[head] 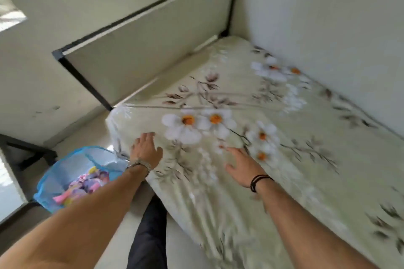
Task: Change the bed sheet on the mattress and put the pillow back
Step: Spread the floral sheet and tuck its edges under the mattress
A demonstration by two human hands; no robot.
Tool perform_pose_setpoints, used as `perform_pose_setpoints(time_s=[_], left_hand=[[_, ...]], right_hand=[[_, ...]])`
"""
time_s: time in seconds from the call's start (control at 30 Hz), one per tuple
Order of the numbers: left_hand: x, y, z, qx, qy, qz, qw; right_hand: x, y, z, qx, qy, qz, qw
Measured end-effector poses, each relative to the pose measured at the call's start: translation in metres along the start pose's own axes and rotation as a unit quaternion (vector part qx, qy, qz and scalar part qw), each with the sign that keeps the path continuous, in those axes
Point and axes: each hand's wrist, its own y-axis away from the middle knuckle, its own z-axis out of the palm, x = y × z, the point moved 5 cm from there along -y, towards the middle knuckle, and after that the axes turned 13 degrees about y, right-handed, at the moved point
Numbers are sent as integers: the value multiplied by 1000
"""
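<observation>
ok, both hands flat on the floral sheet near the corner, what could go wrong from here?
1. The sheet is wrinkled along the near edge; smoothing with the left hand and right hand open could drag fabric without flattening it, since neither grips it.
2. The blue mesh basket sits close beside the bed corner, under the left forearm; a step or swing may knock it.
3. No pillow is in view, so that step may get missed.

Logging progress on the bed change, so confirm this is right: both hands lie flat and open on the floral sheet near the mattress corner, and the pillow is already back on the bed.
Not quite. The left hand and right hand are open on the floral sheet near the mattress corner, but the head view shows no pillow on the bed.
</observation>
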Motion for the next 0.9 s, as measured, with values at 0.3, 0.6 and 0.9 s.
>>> perform_pose_setpoints(time_s=[0.3,0.6,0.9], left_hand=[[233,263,206,-348,29,144,926],[345,407,349,-443,-72,242,860],[472,613,558,-454,-202,398,771]], right_hand=[[265,287,57,-51,-138,285,947],[387,450,128,8,-327,398,857],[589,599,257,65,-412,471,777]])
